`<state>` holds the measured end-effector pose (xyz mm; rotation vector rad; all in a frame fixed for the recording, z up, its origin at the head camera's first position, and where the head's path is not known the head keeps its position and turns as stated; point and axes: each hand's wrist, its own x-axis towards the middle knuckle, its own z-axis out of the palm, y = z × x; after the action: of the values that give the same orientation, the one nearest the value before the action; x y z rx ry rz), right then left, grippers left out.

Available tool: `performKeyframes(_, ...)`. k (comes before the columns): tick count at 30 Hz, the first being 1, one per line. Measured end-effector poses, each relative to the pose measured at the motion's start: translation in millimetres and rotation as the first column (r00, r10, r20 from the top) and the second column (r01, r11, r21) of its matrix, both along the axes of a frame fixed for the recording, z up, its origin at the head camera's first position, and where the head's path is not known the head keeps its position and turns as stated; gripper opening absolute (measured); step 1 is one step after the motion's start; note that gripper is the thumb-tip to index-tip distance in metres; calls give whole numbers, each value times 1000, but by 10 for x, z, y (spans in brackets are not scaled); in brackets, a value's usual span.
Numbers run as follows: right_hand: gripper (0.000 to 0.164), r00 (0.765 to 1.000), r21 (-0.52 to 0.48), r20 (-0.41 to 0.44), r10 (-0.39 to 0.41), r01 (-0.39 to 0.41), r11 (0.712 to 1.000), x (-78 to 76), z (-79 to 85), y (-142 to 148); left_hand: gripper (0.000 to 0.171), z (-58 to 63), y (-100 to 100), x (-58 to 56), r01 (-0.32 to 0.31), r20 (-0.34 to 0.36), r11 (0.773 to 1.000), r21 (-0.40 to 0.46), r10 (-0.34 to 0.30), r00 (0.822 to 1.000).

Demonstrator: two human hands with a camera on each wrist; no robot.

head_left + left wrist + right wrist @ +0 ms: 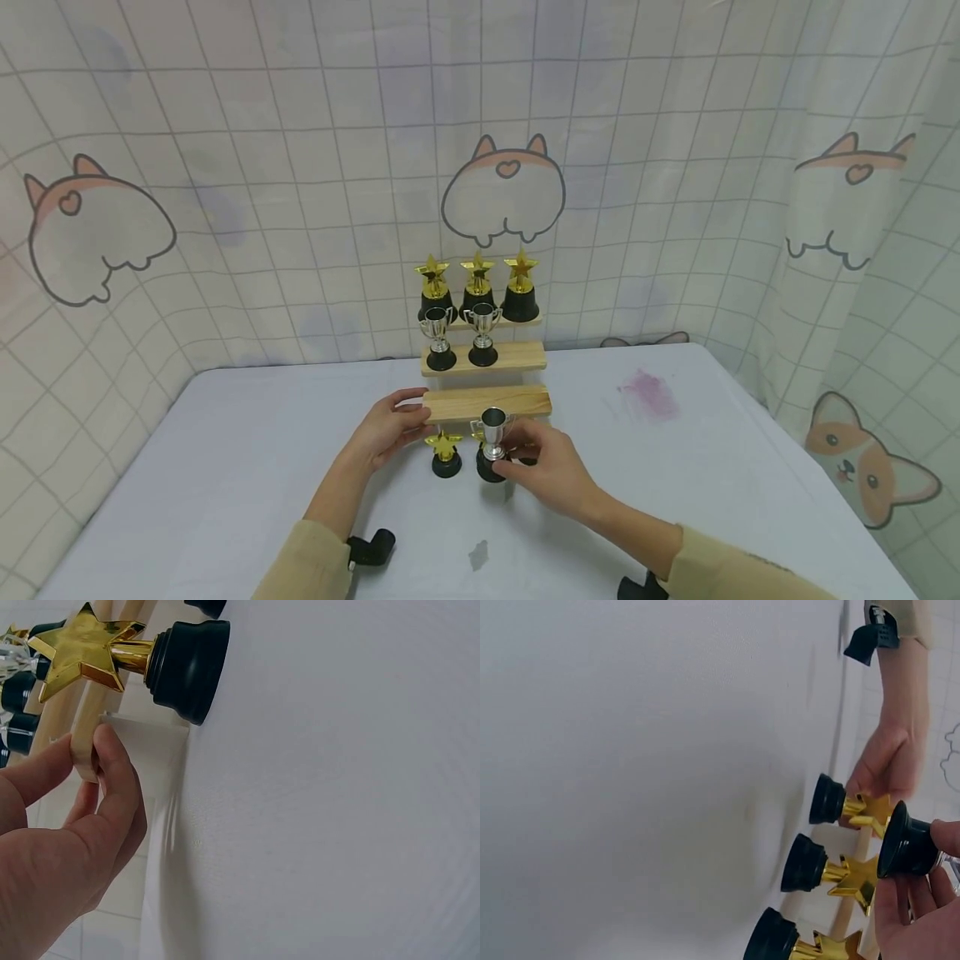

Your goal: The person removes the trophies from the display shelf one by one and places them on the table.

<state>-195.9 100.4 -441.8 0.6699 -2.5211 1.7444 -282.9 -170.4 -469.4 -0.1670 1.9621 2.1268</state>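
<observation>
From my station I see the white table [262,467], then the tiered wooden stand [519,356], its lowest shelf [480,403] pinched at the left end by the left hand [393,427]. The right hand [553,468] grips a silver trophy cup [493,423], raised before that shelf, near gold star trophies [446,454].

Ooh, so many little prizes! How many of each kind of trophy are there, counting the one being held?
Gold star trophies: 6 (3 at the top, 3 on the table)
Silver cup trophies: 3 (2 on the middle shelf, 1 in the right hand)
Total: 9 trophies
</observation>
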Motion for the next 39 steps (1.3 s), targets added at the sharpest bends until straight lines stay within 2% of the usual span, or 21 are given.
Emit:
performKeyframes(14, 26, 995, -12, 49, 90, -89, 996, 2, -96, -167, 53, -4, 8, -21, -8, 10, 1000, 13, 8, 1000)
performKeyframes(24, 30, 974, -10, 179, 136, -136, 991, 11, -172, -320, 53, -4, 5, -19, -4, 6, 1000, 14, 3, 1000)
performKeyframes(30, 33, 971, 52, 186, 149, -161, 986, 5, -223, -400, 53, -4, 7, -16, -3, 4, 1000, 13, 3, 1000)
performKeyframes(34, 31, 969, 54, 177, 169, -181, 982, 20, -224, -438, 52, -1, 3, -12, 0, 4, 1000, 18, 0, 1000)
performKeyframes(39, 31, 975, 98, 155, 161, -178, 979, 46, -233, -485, 52, -5, -1, -10, 1, -3, 1000, 17, -1, 1000)
